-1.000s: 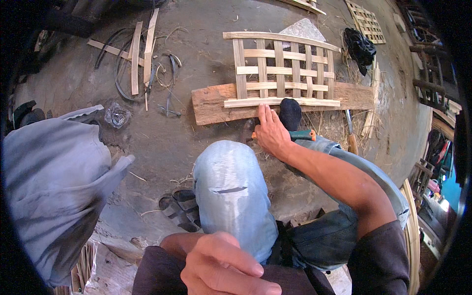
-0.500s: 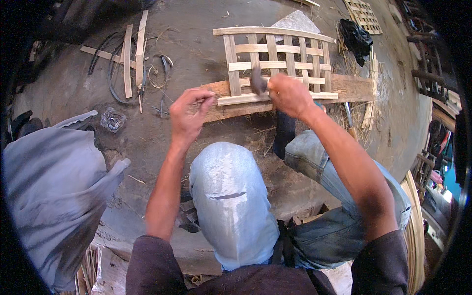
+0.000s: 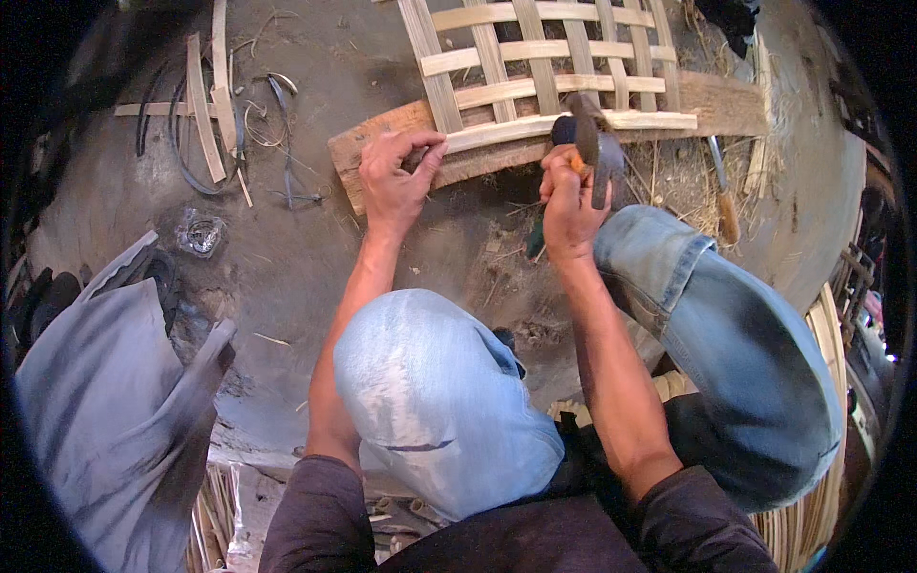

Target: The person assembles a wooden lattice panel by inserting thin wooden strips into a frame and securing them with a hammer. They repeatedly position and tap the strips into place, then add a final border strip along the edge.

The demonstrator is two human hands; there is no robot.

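While the person squats over the earthen floor (image 3: 287,258), the left hand (image 3: 396,177) is closed in a pinch on the lower left edge of the bamboo lattice (image 3: 544,76), which lies on a wooden plank (image 3: 401,143). The right hand (image 3: 568,201) is clenched around the handle of a hammer (image 3: 597,158), its head raised just above the lattice's bottom slat. Loose bamboo strips (image 3: 205,105) and dark bands lie well apart at upper left. A crumpled clear plastic wrapper (image 3: 199,232), colourless and roundish, lies left of the plank. Grey cloth (image 3: 105,420) fills the lower left.

Bare dirt floor (image 3: 287,258), straw-littered, in daylight.
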